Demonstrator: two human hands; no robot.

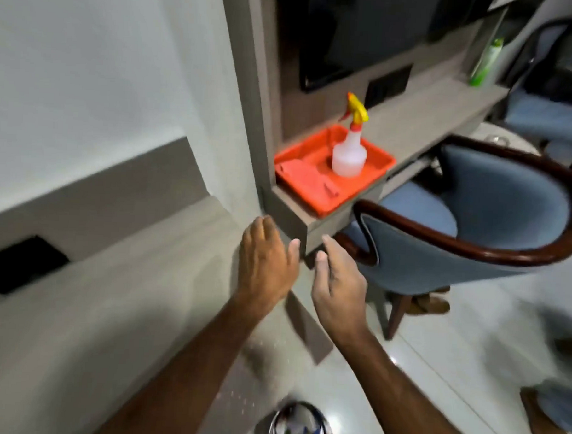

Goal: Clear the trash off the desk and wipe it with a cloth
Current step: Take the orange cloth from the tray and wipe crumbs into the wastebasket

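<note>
An orange tray [375, 174] sits on the near left corner of the grey desk [423, 124]. In the tray lies a folded orange cloth [304, 181], and a white spray bottle [349, 154] with a yellow and red trigger stands beside it. My left hand [265, 258] and my right hand [337, 284] hang side by side just below the desk's front corner, both empty with fingers apart. A shiny metal bin [301, 427] with coloured scraps inside stands on the floor at the bottom edge.
A blue armchair [481, 209] with a dark wooden rim is pushed up to the desk at the right. A dark screen [361, 33] hangs above the desk and a green bottle [486, 61] stands at its far end. Another person's leg and shoe [551, 422] are at bottom right.
</note>
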